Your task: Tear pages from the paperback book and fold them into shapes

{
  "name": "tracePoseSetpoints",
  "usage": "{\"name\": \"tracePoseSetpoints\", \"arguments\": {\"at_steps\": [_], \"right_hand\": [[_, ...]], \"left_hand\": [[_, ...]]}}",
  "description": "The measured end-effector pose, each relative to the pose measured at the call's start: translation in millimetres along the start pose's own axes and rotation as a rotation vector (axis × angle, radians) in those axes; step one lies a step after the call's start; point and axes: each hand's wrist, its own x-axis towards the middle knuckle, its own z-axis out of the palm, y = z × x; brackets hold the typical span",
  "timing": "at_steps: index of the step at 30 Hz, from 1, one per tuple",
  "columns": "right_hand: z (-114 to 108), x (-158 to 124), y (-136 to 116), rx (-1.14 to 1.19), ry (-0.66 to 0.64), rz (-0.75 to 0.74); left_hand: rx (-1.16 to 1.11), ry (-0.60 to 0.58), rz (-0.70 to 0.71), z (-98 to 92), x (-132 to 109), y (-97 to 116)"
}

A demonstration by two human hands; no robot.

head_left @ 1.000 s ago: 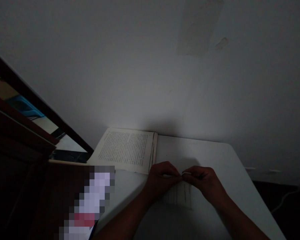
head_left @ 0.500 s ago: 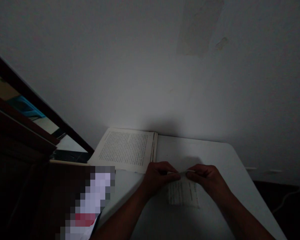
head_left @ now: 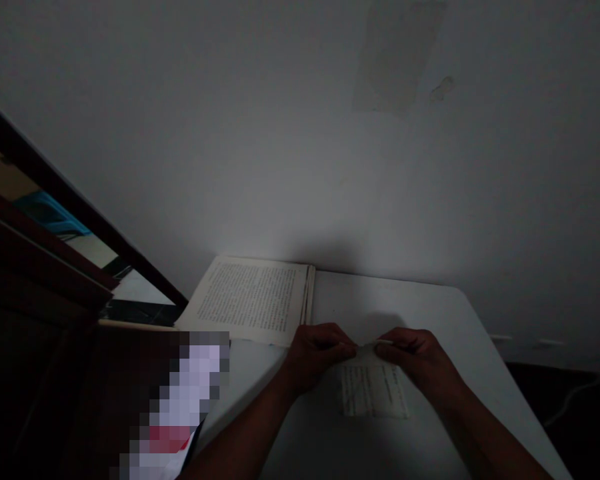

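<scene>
Between both hands is a small sheet of printed paper, its lines of text facing me, hanging or lying just below my fingers. My left hand pinches the upper left edge of it between thumb and fingers. At the upper right edge, my right hand closes in the same way, and a thin pale edge shows between its thumb and forefinger. The fingertips of the two hands are a short way apart. Dim light hides whether the sheet touches the table.
A white table stands against the grey wall. On its back left corner lies a stack of printed pages. A blurred-out pale item is beside the left table edge. A pale cable runs at the right.
The lower part of the printed paper has swung slightly right and down, showing more of its text. Both hands keep nearly the same place, their fingertips slightly farther apart.
</scene>
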Motion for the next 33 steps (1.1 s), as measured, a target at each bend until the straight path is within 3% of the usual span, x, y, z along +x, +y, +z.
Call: {"name": "tracePoseSetpoints", "arguments": {"at_steps": [7,11,23,33], "right_hand": [[-3.0,3.1,5.3,0.022,-0.012,0.014],[-3.9,3.4,6.6,0.056,-0.020,0.005],[-3.8,1.3,3.6,0.120,0.017,0.003],[-5.8,2.6,5.8,0.071,0.047,-0.025]], "left_hand": [[0.039,0.065,-0.063,-0.1,1.4,-1.1],[0.000,0.055,-0.055,1.3,0.2,-1.4],[-0.077,0.056,-0.208,1.3,0.4,-1.4],[-0.051,0.078,-0.196,3.0,-0.4,0.9]]}}
